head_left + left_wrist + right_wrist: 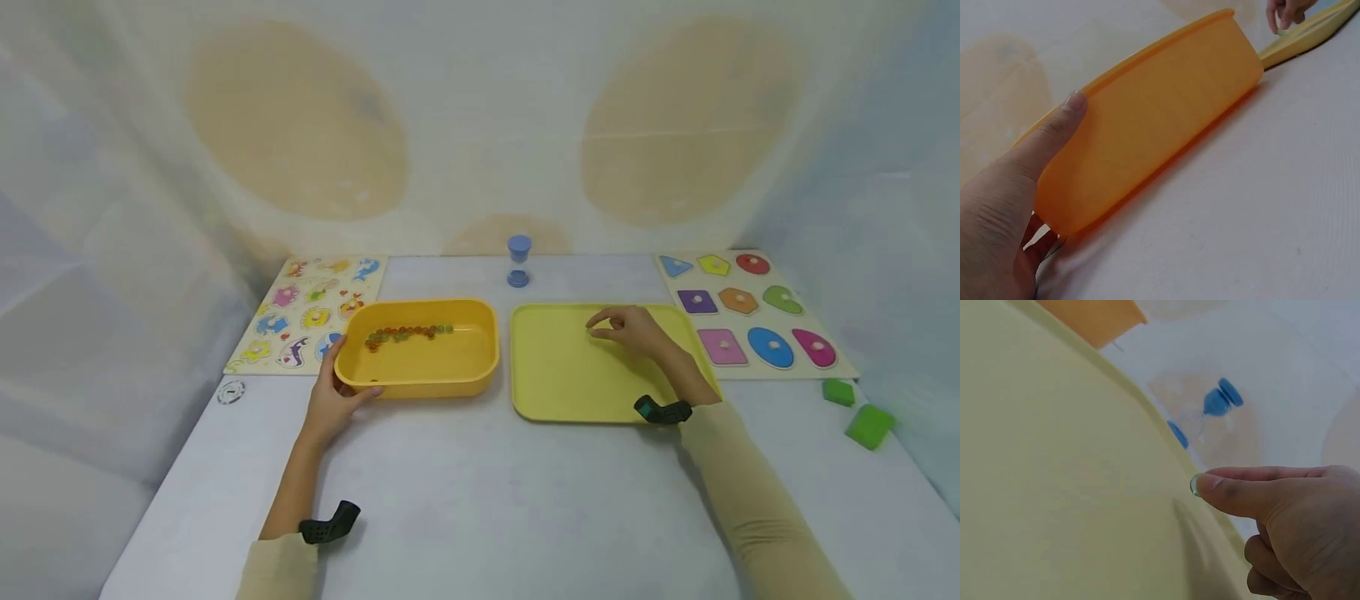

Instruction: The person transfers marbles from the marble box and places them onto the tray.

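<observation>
My left hand (330, 403) grips the left end of an orange-yellow plastic bin (420, 389), thumb on the front rim and fingers around the side. In the bin lie several small orange and green glass marbles (408, 332), mostly bunched toward the back. Over the pale yellow tray (562, 392), my right hand (636, 332) pinches one clear greenish marble (1195, 485) between thumb and index finger, its other fingers curled in the right wrist view. The left wrist view shows the thumb (1063, 119) flat along the bin's outer wall.
A blue hourglass (518, 261) stands behind, between bin and tray. An animal puzzle board (303, 292) lies at back left, a shapes puzzle board (738, 329) at back right. Green blocks (870, 427) sit at the far right, and a round black-and-white token (231, 392) at the left.
</observation>
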`<state>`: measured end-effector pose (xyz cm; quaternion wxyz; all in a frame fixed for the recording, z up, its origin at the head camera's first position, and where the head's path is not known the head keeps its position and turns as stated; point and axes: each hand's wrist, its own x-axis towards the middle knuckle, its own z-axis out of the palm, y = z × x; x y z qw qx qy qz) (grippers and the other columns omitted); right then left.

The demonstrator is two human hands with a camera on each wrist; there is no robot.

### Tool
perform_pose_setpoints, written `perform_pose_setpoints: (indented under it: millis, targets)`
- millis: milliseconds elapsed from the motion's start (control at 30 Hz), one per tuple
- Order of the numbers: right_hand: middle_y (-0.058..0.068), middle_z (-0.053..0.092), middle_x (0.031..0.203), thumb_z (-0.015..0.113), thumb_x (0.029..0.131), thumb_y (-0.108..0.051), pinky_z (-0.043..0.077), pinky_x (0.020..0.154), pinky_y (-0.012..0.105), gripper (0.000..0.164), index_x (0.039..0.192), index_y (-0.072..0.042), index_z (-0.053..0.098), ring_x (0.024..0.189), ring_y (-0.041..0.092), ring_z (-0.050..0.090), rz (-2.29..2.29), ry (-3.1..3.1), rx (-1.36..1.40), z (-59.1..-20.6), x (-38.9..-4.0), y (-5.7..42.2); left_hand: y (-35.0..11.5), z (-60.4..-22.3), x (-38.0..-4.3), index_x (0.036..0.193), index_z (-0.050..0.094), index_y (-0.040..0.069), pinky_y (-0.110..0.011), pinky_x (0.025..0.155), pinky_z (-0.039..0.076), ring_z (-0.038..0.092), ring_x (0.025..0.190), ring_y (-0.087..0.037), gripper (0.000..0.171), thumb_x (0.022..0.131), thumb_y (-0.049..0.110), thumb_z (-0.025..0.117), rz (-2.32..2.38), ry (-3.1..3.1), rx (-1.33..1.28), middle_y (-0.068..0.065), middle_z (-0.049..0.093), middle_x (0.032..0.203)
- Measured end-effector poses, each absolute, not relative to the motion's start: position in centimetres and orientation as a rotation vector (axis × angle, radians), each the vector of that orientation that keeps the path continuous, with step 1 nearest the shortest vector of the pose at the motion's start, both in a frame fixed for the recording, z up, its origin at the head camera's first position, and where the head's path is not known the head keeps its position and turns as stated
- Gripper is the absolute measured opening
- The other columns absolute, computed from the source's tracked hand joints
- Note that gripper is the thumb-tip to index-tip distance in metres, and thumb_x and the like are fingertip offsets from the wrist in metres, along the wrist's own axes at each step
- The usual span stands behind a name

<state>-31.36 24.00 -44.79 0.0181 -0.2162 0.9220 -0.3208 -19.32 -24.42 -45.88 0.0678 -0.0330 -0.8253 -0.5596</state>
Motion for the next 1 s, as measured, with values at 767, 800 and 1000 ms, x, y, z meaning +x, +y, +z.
perform_pose_setpoints:
  millis: [767, 800, 1000]
  targets:
    - [-0.002, 0.029, 0.047, 0.064, 0.083, -0.024, 0.035, 0.052, 0.022, 0.017, 0.099, -0.018, 0.068, 0.044, 0.012, 0.021, -1.055, 2.537, -1.254, -37.5, -35.0, 2.8, -25.2, -46.1, -18.8, 0.144, 0.011, 0.022, -0.015, 0.092, 0.042, 0.036, 0.125, -0.031, 0.094, 0.074, 0.018, 0.074, -1.719, -2.467, -0.121, -0.012, 0.024, 0.145]
    - [-0.001, 0.03, 0.048, 0.063, 0.083, -0.025, 0.038, 0.057, 0.021, 0.018, 0.099, -0.019, 0.068, 0.045, 0.012, 0.022, -1.026, 2.522, -1.253, -37.5, -35.1, 1.4, -25.1, -46.1, -18.9, 0.144, 0.011, 0.022, -0.016, 0.093, 0.042, 0.036, 0.125, -0.031, 0.094, 0.074, 0.018, 0.074, -1.717, -2.466, -0.132, -0.012, 0.024, 0.145]
    - [0.001, 0.058, 0.079, 0.063, 0.084, -0.023, 0.038, 0.064, 0.022, 0.02, 0.102, -0.014, 0.068, 0.056, 0.014, 0.033, -0.821, 2.511, -1.261, -38.6, -35.8, -4.4, -24.7, -46.3, -19.5, 0.144, 0.01, 0.021, -0.027, 0.097, 0.041, 0.036, 0.126, -0.03, 0.094, 0.075, 0.02, 0.073, -1.711, -2.472, -0.16, -0.011, 0.023, 0.145]
